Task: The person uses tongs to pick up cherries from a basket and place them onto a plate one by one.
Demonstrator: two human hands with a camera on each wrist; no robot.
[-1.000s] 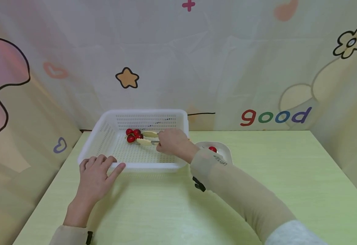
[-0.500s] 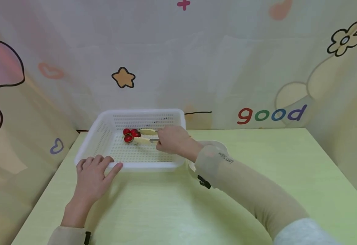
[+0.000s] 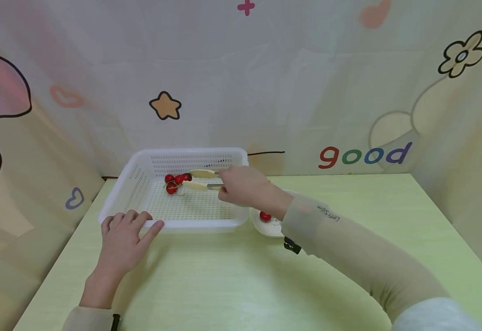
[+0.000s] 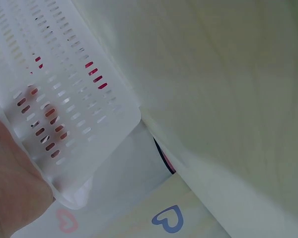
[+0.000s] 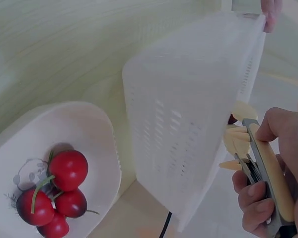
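Right hand [image 3: 245,187] grips tongs [image 5: 270,171] beside cherries [image 3: 178,179] toward the far-left corner of the basket [image 3: 201,224], left hand [image 3: 125,241] holding its rim; the cherries, presumably light, slippery and easily bruised, suit gentle mid-body pinching.

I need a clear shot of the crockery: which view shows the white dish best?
The right wrist view: the white dish appears large, with its red cherries, though cropped. In the head view, the right arm hides much of it. The left wrist view shows none.
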